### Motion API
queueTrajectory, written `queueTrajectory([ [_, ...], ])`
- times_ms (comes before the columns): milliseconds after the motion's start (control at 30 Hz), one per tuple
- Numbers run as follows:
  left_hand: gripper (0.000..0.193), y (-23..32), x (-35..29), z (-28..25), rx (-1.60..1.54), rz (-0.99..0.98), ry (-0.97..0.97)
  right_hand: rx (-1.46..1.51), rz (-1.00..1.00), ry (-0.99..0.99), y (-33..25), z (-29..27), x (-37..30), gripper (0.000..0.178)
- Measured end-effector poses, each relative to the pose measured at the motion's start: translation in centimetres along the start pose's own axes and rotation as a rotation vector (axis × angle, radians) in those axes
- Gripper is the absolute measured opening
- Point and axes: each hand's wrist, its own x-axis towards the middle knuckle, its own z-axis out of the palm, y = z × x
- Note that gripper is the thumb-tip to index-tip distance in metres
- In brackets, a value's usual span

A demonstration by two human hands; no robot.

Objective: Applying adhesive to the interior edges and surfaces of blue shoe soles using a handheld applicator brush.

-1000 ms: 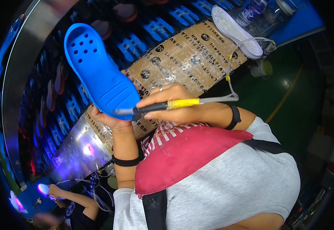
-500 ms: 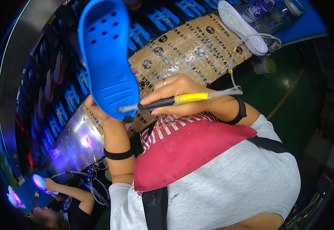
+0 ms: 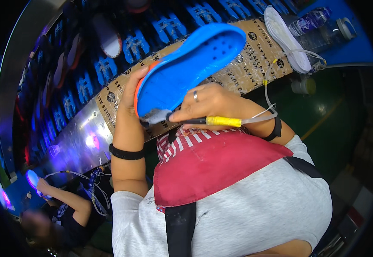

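Observation:
My left hand (image 3: pixel 131 88) grips a blue shoe sole (image 3: pixel 182 70) by its heel end, above the bench. The sole is tilted, toe pointing to the upper right, with small holes near the toe and an orange outer edge along the heel. In my right hand (image 3: pixel 214 103), which wears a ring, is a brush (image 3: pixel 224 121) with a black handle, yellow tape and a clear tube running from its end. The brush's pale bristles touch the inner rim of the heel. My left fingers are partly hidden behind the sole.
Beneath lies printed cardboard (image 3: pixel 255 55) under clear film. A white sole (image 3: pixel 286 40) rests at its right, beside plastic bottles (image 3: pixel 323 32). Beyond the cardboard, a line of blue holders (image 3: pixel 169 28) carries several soles. Another person (image 3: pixel 68 205) works at lower left.
The sole has swung from upright to leaning right, now showing its orange edge. My left hand has moved up and right. The brush has shifted slightly and stays at the heel.

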Motion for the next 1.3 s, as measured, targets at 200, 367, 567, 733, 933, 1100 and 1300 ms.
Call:
queueTrajectory([
  [200,0.048,1.6,-1.0,0.6,0.045,-0.22,0.068,0.035,-0.018,-0.139,-0.1,-0.6,-0.5,0.019],
  [367,0.048,2.1,-0.7,0.5,0.204,-0.282,0.109,-0.035,0.062,-0.034,-0.2,0.4,-0.7,0.019],
  [567,0.048,3.2,-1.2,-0.9,0.273,-0.318,0.168,-0.009,0.04,-0.054,-0.3,0.2,-1.4,0.028],
  [733,0.042,3.6,-1.9,-0.3,0.272,-0.286,0.237,-0.165,0.049,-0.053,-0.2,0.7,-1.7,0.028],
  [933,0.049,2.0,-2.3,-1.9,0.223,-0.177,0.2,0.141,0.234,0.016,-0.2,0.1,-1.3,0.025],
  [1100,0.054,-1.6,-2.2,-1.3,0.037,-0.155,0.161,0.383,0.572,0.256,1.7,0.2,-1.3,0.021],
  [1300,0.064,-3.6,-2.2,-1.4,-0.131,-0.098,0.0,0.412,0.674,0.477,2.9,-1.2,-2.2,0.021],
])
